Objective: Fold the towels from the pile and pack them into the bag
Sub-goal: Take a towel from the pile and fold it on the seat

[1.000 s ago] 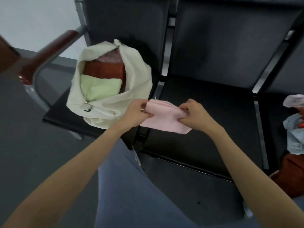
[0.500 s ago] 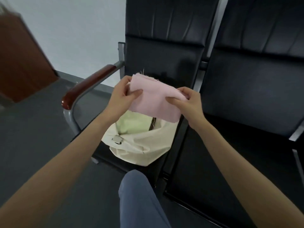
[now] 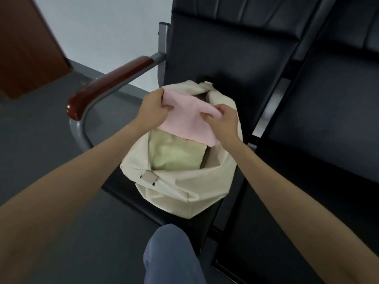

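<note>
Right now the packing step is in hand, judging by how things lie: a folded pink towel (image 3: 187, 117) is held over the open mouth of the cream canvas bag (image 3: 184, 191), which sits on the seat of a black chair (image 3: 225, 58) just beside its wooden armrest (image 3: 110, 85). The left hand (image 3: 152, 110) pinches the towel's far left corner, thumb on top and fingers curled beneath; the right hand (image 3: 222, 121) grips the right edge, its fingers bunched into the cloth. The towel lies tilted across the opening, its upper part over the back rim and its lower edge hanging above a pale green towel (image 3: 176, 154) already packed flat inside. A sliver of something darker shows at the back of the bag, too hidden to name. The pile of unfolded towels is not in view. The person's knee in grey-blue trousers (image 3: 172, 255) shows at the bottom, close to the seat's front edge. The next move, as I judge it, calls for lowering the pink towel flat onto the green one while keeping the fold together, then loosening both grips without dragging a corner back out. The bag's soft rim sags inward on the right, so the cloth may catch there and come unfolded if it is pushed down unevenly.
</note>
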A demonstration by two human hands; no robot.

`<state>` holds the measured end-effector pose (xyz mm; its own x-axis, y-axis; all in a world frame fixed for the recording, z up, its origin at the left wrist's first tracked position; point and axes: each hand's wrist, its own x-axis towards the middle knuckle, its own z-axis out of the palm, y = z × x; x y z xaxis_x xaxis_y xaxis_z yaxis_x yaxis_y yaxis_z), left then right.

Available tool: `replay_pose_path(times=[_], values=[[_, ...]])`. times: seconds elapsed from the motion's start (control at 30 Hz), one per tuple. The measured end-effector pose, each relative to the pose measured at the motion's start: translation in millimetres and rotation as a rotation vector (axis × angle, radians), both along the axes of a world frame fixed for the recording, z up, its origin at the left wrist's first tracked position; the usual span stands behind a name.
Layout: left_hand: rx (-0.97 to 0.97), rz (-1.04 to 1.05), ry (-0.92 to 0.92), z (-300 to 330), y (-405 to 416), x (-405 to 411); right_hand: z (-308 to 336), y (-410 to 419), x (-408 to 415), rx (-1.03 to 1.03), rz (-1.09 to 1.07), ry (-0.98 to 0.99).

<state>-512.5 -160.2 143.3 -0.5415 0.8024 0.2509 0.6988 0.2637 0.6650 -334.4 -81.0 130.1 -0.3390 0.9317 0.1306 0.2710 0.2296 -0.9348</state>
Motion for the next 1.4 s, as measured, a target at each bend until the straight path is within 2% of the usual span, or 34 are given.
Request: replay_pose_path(times=[0.13,0.17,0.23,0.3,0.33,0.47,0.53,0.63,0.73,0.83,0.93,1.07,1.2,1.3,1.4], values=[[-0.254,-0.036,0.265,-11,9,-10,-11,16,-14,0.055,0.056,-0.309],[-0.293,-0.056,0.338,-12,8,-10,-13,18,-15,0.134,0.082,-0.425],[-0.317,-0.079,0.527,-14,5,-10,-17,19,-15,0.435,0.121,-0.647],[-0.317,-0.027,0.750,-16,-1,-11,-16,20,-14,0.698,0.193,-0.739],[-0.322,0.003,0.804,-16,-4,-14,-16,22,-13,0.744,0.268,-0.755],[-0.297,0.098,0.735,-14,-2,-28,-26,26,-15,0.781,0.569,-0.930],[-0.259,0.129,0.678,-12,3,-29,-32,27,-19,0.684,0.644,-1.029],[-0.174,0.155,0.628,-8,12,-28,-41,22,-27,0.516,0.708,-1.040],[-0.088,0.207,0.543,-4,18,-34,-46,18,-41,0.468,0.708,-1.005],[-0.070,0.226,0.537,-2,19,-40,-46,21,-60,0.441,0.669,-0.991],[-0.059,0.154,0.481,-4,17,-38,-48,14,-75,0.439,0.626,-1.038],[-0.137,0.079,0.474,-6,11,-17,-45,9,-74,0.375,0.654,-1.074],[-0.154,0.100,0.438,-4,-1,-2,-30,6,-36,0.398,0.661,-0.963],[-0.140,0.065,0.486,3,-12,15,-20,-3,18,0.436,0.615,-0.844],[-0.187,-0.011,0.513,17,-17,52,-6,-6,88,0.449,0.538,-0.850]])
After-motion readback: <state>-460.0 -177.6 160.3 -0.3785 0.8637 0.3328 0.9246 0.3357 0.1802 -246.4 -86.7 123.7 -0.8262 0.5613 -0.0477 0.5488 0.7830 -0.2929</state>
